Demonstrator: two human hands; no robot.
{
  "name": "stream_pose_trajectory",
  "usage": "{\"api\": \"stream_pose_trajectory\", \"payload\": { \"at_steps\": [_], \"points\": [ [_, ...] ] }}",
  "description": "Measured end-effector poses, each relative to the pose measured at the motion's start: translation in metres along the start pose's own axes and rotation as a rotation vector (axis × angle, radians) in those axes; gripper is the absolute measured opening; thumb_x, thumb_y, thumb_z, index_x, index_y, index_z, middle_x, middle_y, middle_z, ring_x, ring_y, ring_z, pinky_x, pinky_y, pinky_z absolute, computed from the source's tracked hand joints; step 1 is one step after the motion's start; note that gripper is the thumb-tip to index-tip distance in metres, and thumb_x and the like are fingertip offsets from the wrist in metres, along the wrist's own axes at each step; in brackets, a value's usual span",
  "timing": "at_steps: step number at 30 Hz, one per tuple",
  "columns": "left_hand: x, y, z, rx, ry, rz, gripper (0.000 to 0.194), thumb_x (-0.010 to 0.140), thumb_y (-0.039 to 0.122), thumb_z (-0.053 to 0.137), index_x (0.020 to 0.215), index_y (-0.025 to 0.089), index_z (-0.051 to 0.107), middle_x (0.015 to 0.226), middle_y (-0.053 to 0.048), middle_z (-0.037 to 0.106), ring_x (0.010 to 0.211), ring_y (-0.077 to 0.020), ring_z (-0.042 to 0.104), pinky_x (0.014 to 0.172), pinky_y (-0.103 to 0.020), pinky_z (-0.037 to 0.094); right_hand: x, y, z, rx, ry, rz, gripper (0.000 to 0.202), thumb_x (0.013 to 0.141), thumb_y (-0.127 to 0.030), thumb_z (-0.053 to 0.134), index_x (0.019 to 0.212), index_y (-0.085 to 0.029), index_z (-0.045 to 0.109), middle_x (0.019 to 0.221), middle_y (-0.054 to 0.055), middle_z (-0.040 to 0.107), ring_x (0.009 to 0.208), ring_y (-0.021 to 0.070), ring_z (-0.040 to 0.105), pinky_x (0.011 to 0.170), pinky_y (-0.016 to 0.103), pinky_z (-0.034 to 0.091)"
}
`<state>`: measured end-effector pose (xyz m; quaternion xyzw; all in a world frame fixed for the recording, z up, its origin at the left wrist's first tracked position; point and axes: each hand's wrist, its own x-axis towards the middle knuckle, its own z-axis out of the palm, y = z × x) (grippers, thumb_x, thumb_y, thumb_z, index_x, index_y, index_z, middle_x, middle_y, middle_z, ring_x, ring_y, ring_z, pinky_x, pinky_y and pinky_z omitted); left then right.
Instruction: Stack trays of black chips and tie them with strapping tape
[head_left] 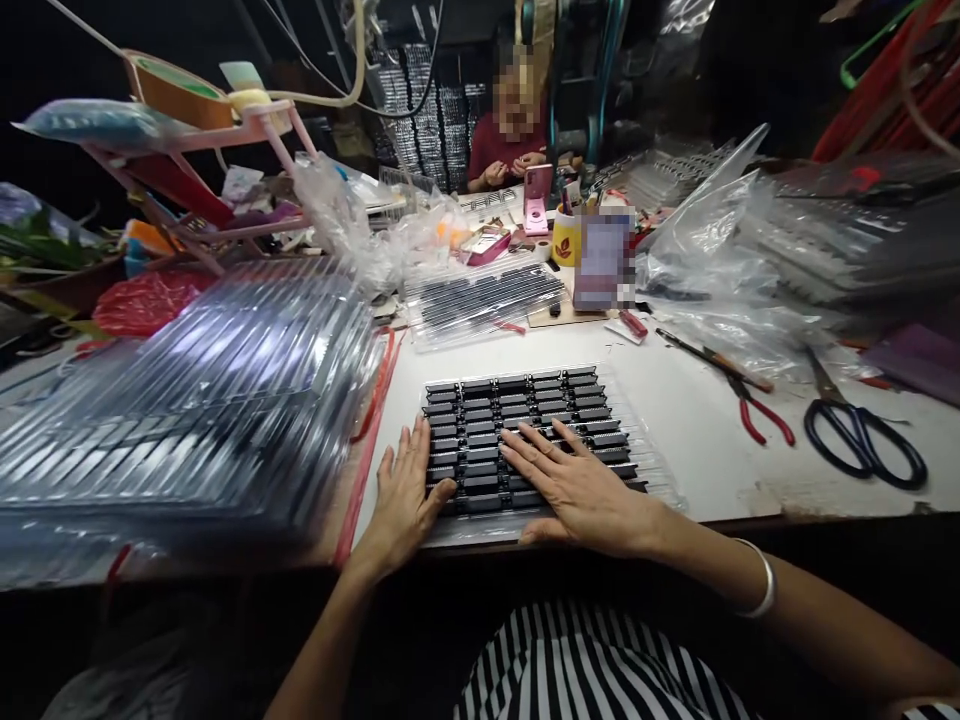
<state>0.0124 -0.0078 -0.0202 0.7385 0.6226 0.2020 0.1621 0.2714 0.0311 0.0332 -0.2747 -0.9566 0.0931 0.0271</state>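
Observation:
A clear plastic tray lies flat on the white table in front of me, filled with rows of small black toothed parts that look like hair clips. My left hand rests along the tray's left edge, fingers stretched out and thumb over the lower left parts. Spread flat across the middle of the rows is my right hand, its fingertips on the black parts. Neither hand grips anything. The parts beneath my right palm are hidden.
Stacked clear trays fill the left. Scissors, red-handled pliers and plastic bags lie right. Behind are another tray, a phone on a stand and a yellow cup. Another person sits across.

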Motion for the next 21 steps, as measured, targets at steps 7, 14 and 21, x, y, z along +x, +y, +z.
{"api": "stream_pose_trajectory", "payload": {
  "at_steps": [7,14,21],
  "points": [
    [0.003,0.005,0.009,0.040,0.087,-0.060,0.075,0.087,0.058,0.033,0.146,0.018,0.008,0.151,-0.017,0.013,0.139,-0.0310,0.007,0.107,-0.058,0.009,-0.003,-0.013,0.007,-0.001,0.046,-0.057,0.090,0.082,-0.072,0.028,0.144,-0.008,0.019,0.150,0.012,0.017,0.139,0.0247,0.005,0.112,0.051,0.006],
    [0.006,0.018,0.002,-0.007,0.029,-0.124,0.069,0.089,0.053,0.033,0.146,0.018,0.013,0.150,-0.018,0.015,0.139,-0.0283,0.011,0.107,-0.057,0.009,0.001,-0.023,0.014,0.029,0.070,-0.047,0.086,0.084,-0.068,0.032,0.145,-0.010,0.019,0.150,0.012,0.016,0.138,0.0261,0.006,0.111,0.054,0.009],
    [0.007,0.022,-0.001,0.033,-0.039,-0.159,0.076,0.089,0.058,0.026,0.145,0.009,0.012,0.151,-0.019,0.010,0.139,-0.0262,0.007,0.109,-0.052,0.005,0.000,-0.031,0.013,-0.042,0.023,-0.107,0.087,0.084,-0.066,0.036,0.143,-0.005,0.020,0.150,0.011,0.012,0.138,0.0266,0.004,0.111,0.054,0.011]
  ]
}}
